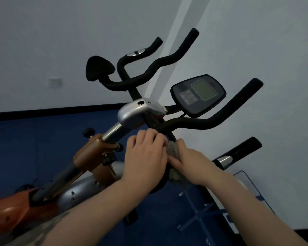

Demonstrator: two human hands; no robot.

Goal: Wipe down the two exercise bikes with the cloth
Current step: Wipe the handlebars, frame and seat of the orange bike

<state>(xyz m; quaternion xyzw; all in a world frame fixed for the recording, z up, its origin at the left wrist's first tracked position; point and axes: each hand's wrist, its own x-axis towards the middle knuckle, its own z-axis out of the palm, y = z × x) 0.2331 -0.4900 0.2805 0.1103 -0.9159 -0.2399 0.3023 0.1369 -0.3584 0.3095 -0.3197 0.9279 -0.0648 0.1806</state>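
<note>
An orange and silver exercise bike (94,157) fills the middle, with black handlebars (210,123) and a console (197,95) up right. A grey cloth (173,150) is bunched against the black stem below the handlebars. My right hand (190,162) holds the cloth, thumb and fingers curled round it. My left hand (146,153) sits right beside it, fingers curled over the stem and touching the cloth's edge. A second set of black handlebars (149,68) and a black saddle (98,68) show behind, belonging to another bike.
Blue floor mat (25,148) lies under the bikes. White walls meet in a corner behind, with a socket (54,82) on the left wall. A blue metal frame with a clear panel (244,196) stands at the lower right.
</note>
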